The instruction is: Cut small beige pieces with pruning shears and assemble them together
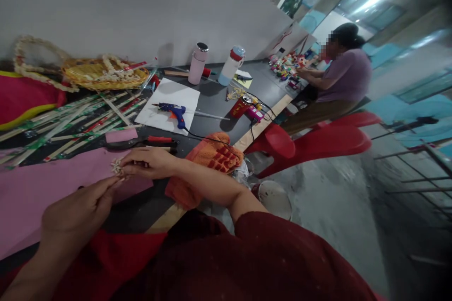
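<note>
Over the pink sheet (45, 188), a small cluster of pale, bead-like pieces (116, 165) is pinched between my two hands. My left hand (79, 207) grips its lower side with thumb and fingers pressed together. From the right, my right hand (146, 162) holds the same cluster with curled fingers. The fingertips cover part of it, and its exact make-up is too small to tell. Just beyond my hands are red-handled pliers (158, 140) and a small pink block (121, 135).
A blue glue gun (173, 110) lies on white paper (190, 96). Wrapped sticks (84, 122) and a wicker basket (95, 73) are at the left. Beyond stand two bottles (197, 63) and a red can (242, 105). An orange towel (212, 150) lies under my right forearm. A person (346, 66) sits at the far right.
</note>
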Motion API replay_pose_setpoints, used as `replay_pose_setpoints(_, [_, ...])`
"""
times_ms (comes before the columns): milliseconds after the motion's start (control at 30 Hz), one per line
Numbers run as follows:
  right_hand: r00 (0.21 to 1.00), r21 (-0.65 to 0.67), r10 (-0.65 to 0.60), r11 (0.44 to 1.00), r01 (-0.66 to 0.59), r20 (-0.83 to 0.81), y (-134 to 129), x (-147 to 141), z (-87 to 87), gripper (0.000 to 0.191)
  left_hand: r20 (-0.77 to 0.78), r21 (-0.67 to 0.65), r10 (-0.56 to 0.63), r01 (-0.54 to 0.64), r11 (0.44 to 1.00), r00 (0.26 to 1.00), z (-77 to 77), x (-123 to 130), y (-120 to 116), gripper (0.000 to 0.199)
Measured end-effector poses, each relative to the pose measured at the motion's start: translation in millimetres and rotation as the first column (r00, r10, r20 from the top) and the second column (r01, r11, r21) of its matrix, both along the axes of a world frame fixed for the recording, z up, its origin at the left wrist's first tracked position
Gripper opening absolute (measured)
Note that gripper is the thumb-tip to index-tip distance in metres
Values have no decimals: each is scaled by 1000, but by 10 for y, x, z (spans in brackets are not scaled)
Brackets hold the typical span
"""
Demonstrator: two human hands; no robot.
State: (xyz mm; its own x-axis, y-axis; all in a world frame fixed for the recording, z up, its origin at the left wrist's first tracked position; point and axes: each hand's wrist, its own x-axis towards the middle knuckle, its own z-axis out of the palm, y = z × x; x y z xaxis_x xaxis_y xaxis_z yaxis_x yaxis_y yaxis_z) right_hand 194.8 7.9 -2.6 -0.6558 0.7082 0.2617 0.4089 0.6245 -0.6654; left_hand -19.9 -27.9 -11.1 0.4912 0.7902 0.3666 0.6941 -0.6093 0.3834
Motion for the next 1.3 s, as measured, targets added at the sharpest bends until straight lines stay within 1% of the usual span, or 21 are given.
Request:
replay_pose_setpoints(67, [999,-1,37,999,-37,-1,-36,-39,-3,18,-143,34,102,-98,995,985,14,16,-16,23])
replay_pose_setpoints(100, [999,2,45,999,-45,4,-53,-58,-2,17,-185,41,130,-125,991,974,25,25,-27,24])
replay_pose_setpoints(200, [998,2,55,998,-55,28,-98,-92,3,17,-226,27,155,-153,988,962,79,65,-73,20])
replay_pose_setpoints(267, [998,-4,51,999,-50,23,-118,-95,1,18,-249,61,203,-193,979,947,119,98,-105,21])
replay_pose_setpoints(300, [998,-10,58,998,-58,-3,-122,-92,-3,18,-254,58,178,-169,984,950,133,112,-116,22])
replay_pose_setpoints(367, [997,-39,53,998,-55,-57,-118,-81,-17,23,-174,45,158,-152,987,972,144,126,-124,24])
replay_pose_setpoints(433, [993,-62,17,998,-24,-117,-100,-61,-28,29,-119,25,150,-148,989,982,136,120,-114,25])
replay_pose_setpoints(500, [987,-44,-70,997,64,-146,-81,-32,-28,30,-102,-11,157,-159,987,982,127,102,-101,25])
replay_pose_setpoints(567, [981,-21,-145,989,143,-131,-70,-1,-19,31,-86,-41,156,-160,986,984,126,86,-95,24])
replay_pose_setpoints(633, [974,-5,-178,984,179,-142,-67,20,-15,27,-68,-57,162,-166,985,984,131,79,-96,24])
replay_pose_setpoints(700, [974,10,-144,989,148,-176,-70,22,-23,22,-59,-61,172,-175,983,983,136,79,-98,25])
replay_pose_setpoints(833, [983,61,38,998,-27,-178,-86,-28,-51,19,-64,-54,182,-186,981,981,133,80,-96,25])
replay_pose_setpoints(900, [983,70,86,995,-75,-162,-99,-57,-52,17,-67,-34,187,-190,981,980,130,76,-94,25])
replay_pose_setpoints(1000, [987,75,87,994,-77,-133,-114,-78,-45,17,-77,-2,181,-181,983,980,121,63,-94,25])
replay_pose_setpoints(1100, [993,85,56,995,-47,-102,-119,-84,-44,17,-77,25,175,-174,984,982,96,43,-102,23])
replay_pose_setpoints(1200, [995,102,59,994,-50,-81,-122,-87,-38,18,-87,82,178,-171,982,980,75,35,-114,22])
replay_pose_setpoints(1300, [998,54,64,997,-63,-13,-117,-81,-15,17,-117,74,144,-136,988,983,103,52,-124,22])
